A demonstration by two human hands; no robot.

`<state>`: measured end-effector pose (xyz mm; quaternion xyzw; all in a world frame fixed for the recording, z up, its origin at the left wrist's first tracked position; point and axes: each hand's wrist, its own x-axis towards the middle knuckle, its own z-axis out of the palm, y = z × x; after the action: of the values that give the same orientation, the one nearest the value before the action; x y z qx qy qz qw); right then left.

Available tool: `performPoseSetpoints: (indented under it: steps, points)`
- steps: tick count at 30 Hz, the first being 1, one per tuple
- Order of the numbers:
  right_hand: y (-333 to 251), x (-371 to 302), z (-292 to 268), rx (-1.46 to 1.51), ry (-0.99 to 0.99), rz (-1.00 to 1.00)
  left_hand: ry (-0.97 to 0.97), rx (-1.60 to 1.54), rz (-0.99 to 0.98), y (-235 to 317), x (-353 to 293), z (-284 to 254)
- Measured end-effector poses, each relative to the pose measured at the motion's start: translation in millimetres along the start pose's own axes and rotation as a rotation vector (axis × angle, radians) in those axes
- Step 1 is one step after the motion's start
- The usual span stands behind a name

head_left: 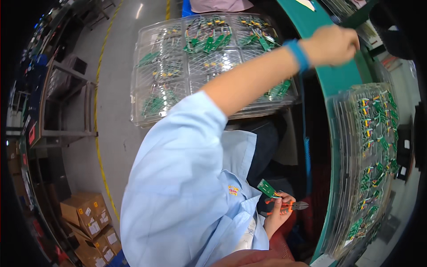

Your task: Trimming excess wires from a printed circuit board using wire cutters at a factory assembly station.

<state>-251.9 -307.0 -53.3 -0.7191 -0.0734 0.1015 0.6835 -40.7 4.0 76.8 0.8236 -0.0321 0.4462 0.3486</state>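
My left hand [332, 46], with a blue band [297, 55] round its wrist, is stretched out above the green bench top [330, 81]. Its fingers look curled inward and are slightly smeared; whatever they may hold is hidden. Low in the head view, close to my body, my right hand [281, 212] is closed round orange-handled diagonal cutters [299, 205], jaws pointing right. The same hand also pinches a small green circuit board [267, 188], where short coloured wires meet its end.
Clear compartment trays [137, 84] of wired green boards are stacked beyond my left arm. Another tray stack [334, 178] stands on the bench at the right. Cardboard boxes [85, 212] sit on the floor at lower left, near a yellow floor line [98, 147] and a metal-framed table [71, 133].
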Motion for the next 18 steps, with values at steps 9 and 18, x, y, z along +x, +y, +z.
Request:
performPoseSetpoints:
  steps: [9,18]
  points:
    - [13.6,-2.2,-13.0,-0.060,0.187,0.120,-0.585,0.799,-0.019,-79.8,34.3,196.1]
    - [25.1,-3.0,-20.7,-0.065,0.122,0.145,-0.453,0.208,-0.144,-112.1,-32.6,-26.5]
